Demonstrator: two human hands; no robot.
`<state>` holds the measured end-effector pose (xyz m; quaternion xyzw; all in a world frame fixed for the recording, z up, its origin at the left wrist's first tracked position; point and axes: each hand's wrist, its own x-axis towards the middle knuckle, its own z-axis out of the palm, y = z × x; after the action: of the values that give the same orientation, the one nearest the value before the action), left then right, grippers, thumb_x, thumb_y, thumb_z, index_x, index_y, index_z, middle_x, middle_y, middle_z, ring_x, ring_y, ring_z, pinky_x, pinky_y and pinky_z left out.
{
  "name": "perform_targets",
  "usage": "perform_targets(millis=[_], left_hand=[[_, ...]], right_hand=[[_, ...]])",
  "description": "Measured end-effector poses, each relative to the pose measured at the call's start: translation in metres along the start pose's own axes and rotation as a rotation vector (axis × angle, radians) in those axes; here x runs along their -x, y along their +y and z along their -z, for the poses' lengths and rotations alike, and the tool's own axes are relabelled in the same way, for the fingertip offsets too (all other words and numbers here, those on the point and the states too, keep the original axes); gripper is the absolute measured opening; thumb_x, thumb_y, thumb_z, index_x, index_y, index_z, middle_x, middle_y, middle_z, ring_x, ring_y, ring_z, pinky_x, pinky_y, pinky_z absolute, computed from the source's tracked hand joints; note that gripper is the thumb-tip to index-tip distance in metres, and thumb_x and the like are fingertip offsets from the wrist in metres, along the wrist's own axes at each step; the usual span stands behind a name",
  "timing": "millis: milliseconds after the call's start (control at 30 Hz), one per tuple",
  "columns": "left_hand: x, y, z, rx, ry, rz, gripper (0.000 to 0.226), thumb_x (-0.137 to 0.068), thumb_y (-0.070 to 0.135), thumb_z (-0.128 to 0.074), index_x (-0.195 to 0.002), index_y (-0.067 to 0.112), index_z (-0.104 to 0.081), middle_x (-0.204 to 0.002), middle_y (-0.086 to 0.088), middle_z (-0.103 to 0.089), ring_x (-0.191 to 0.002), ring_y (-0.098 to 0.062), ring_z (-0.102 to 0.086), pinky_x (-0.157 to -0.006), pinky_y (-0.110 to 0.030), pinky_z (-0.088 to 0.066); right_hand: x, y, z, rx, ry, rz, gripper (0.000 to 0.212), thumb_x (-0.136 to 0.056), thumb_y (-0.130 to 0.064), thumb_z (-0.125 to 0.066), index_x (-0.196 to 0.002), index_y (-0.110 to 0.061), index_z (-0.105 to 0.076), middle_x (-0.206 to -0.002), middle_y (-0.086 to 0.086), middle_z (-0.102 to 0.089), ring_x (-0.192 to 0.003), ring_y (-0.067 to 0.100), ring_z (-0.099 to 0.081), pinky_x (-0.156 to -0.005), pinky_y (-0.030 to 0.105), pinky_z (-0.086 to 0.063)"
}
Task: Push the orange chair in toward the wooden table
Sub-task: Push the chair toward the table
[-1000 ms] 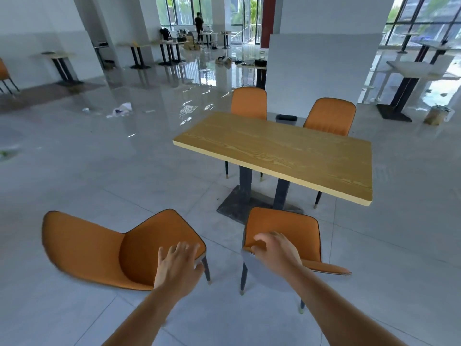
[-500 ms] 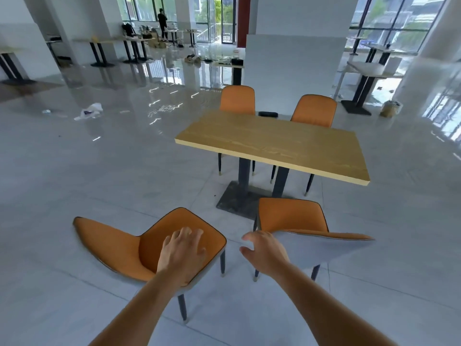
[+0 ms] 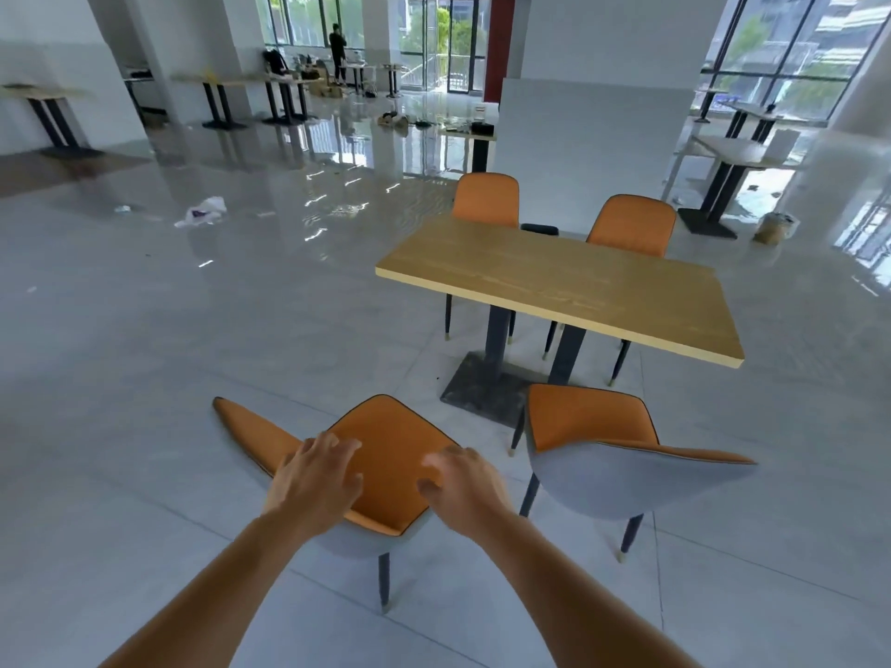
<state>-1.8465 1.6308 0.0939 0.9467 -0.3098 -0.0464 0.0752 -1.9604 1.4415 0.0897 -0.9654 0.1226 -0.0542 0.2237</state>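
— Since the earlier frames the right grip [image 3: 465, 489] has been brought out of the gap between the two near chairs and over the seat edge of the orange chair [image 3: 390, 455]. The left grip [image 3: 313, 479] is kept where backrest and seat meet.

— How are the grips set?

— The left grip's fingers are spread, only lightly bent, and laid on the upholstery. The right grip is blurred, so it cannot be told whether it is clamped on the seat rim or merely laid there.

— Where is the chair placed?

— Off the near-left corner of the wooden table [image 3: 554, 282], well apart from it, with the backrest turned away from the table. A second orange chair [image 3: 593, 417] is stood nearer the table's near side.

— How should the push be made?

— The seat is probably best squared to the table's near edge first. The chair can then be slid low and evenly with both grips, so that it is not tipped, caught on the table's dark base [image 3: 482, 388] or knocked against the neighbouring chair.

— And its look?

— Orange padding is edged with dark piping over a pale grey shell. The slim dark legs are tipped in a lighter tone.
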Motion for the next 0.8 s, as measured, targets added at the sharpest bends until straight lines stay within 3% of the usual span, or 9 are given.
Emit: perform_targets(millis=[467, 567, 667, 800], left_hand=[[-0.046, -0.136, -0.002, -0.042, -0.022, -0.1, 0.042, -0.1, 0.042, -0.039, -0.138, 0.026, -0.048, -0.135, -0.003, -0.051, -0.121, -0.02, -0.048, -0.1, -0.038, -0.044], [-0.078, -0.183, -0.008, -0.073, -0.073, -0.178, 0.043, -0.102, 0.043, -0.035, -0.138, 0.025, -0.047, -0.134, -0.004, -0.052, -0.121, -0.021, -0.048, -0.102, -0.038, -0.042], [-0.107, -0.224, -0.013, -0.111, -0.131, -0.274, 0.043, -0.102, 0.042, -0.034, -0.139, 0.023, -0.045, -0.134, -0.005, -0.05, -0.122, -0.023, -0.048, -0.103, -0.04, -0.041], [-0.139, -0.269, -0.022, -0.193, -0.196, -0.395, 0.041, -0.102, 0.039, -0.035, -0.137, 0.022, -0.046, -0.134, -0.006, -0.051, -0.119, -0.025, -0.049, -0.1, -0.042, -0.043]], right_hand=[[-0.056, -0.099, -0.077, -0.031, 0.042, -0.089, 0.036, -0.1, -0.039, -0.051, -0.131, -0.025, -0.06, -0.129, -0.006, -0.063, -0.116, 0.014, -0.057, -0.091, 0.031, -0.051], [-0.087, -0.132, -0.107, -0.057, 0.08, -0.203, 0.031, -0.101, -0.041, -0.047, -0.125, -0.026, -0.062, -0.12, -0.007, -0.063, -0.109, 0.014, -0.057, -0.086, 0.029, -0.05], [-0.112, -0.16, -0.143, -0.085, 0.07, -0.352, 0.029, -0.1, -0.045, -0.047, -0.111, -0.026, -0.064, -0.105, -0.005, -0.063, -0.094, 0.015, -0.057, -0.079, 0.035, -0.054], [-0.136, -0.197, -0.179, -0.081, 0.06, -0.462, 0.027, -0.102, -0.042, -0.044, -0.099, -0.025, -0.065, -0.097, -0.003, -0.062, -0.091, 0.017, -0.057, -0.075, 0.037, -0.053]])
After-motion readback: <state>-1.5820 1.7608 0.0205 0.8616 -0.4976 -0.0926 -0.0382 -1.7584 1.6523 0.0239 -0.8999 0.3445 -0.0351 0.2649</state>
